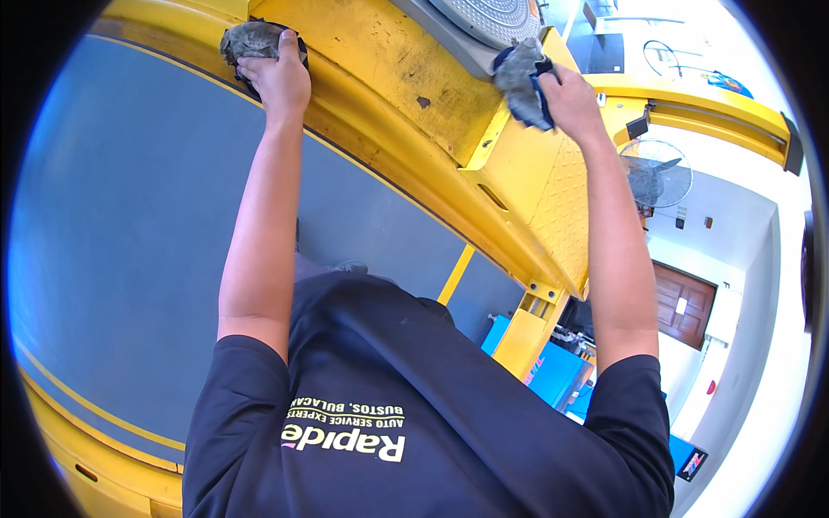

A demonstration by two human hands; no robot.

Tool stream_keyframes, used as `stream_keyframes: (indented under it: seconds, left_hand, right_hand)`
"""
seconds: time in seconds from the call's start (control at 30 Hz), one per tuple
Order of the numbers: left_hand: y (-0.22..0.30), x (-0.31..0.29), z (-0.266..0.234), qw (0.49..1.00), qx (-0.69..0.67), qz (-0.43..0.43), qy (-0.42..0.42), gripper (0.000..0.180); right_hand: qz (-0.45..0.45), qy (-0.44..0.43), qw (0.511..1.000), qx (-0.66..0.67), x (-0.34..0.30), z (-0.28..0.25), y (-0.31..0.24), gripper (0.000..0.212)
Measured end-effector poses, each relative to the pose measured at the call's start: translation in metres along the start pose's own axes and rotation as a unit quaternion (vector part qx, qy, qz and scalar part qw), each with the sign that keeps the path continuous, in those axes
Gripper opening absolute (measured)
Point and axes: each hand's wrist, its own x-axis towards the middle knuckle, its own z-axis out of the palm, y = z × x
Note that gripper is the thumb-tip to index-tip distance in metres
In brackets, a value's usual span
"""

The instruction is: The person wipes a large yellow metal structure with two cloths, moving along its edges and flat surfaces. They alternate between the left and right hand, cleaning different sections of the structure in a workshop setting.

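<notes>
Left rag (250, 41) and right rag (521, 78): how far along are we?

Partway at best, our read. Both are out and in use position. We can see a dark chip and smudges on the bare inner face of the yellow platform (393, 82), so we'd guess there's surface left to go over. Can't say which patches are finished; no clear boundary between done and undone.

Where do we have them exactly?

Left rag is on the near long edge of the yellow platform, toward its left end. Right rag is at the upper-left corner of the tread plate (544, 186), just beside the grey turntable plate (492, 22). It overlaps both in view; we can't confirm contact.

Hands?

Left hand (283, 82): fingers and thumb spread over a wadded bundle, gripping it down against the edge. Right hand (572, 99): closed around the right rag, cloth bunched out past the fingers.

Orientation?

Neither has a real front. Left rag is a squat wad, slightly longer across the hand; we wouldn't swear to an axis. Right rag is clearly longer: axis runs from the turntable plate side back toward us, loose dark end pointing at the tread plate.
</notes>
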Motion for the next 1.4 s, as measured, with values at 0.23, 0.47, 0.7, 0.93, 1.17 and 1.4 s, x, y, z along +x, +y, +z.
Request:
stream_keyframes:
  seconds: [0.23,0.47,0.7,0.93,1.17,1.4]
  left_hand:
    - [-0.003,0.002,-0.002,1.000,0.024,-0.006,0.010,0.111]
    - [-0.009,0.011,-0.006,1.000,-0.018,0.010,-0.010,0.107]
    - [-0.009,0.011,-0.007,1.000,0.006,0.006,-0.009,0.109]
    - [-0.010,0.012,0.000,1.000,-0.011,0.027,0.003,0.111]
    - [-0.010,0.008,-0.005,0.999,0.010,0.034,-0.008,0.111]
    - [-0.001,0.000,-0.005,0.998,0.023,0.051,0.000,0.108]
  right_hand:
    - [-0.017,-0.119,0.942,-0.314,-0.009,0.059,-0.017,0.032]
    - [-0.067,-0.204,0.913,-0.347,0.017,0.069,-0.040,0.026]
    - [-0.132,-0.237,0.892,-0.362,-0.033,0.075,-0.077,0.025]
    - [-0.170,-0.330,0.910,-0.184,-0.088,0.068,-0.128,0.026]
    - [-0.182,0.021,0.980,0.081,-0.076,0.015,-0.087,0.027]
    - [0.027,-0.025,0.999,-0.017,-0.031,0.040,-0.063,0.035]
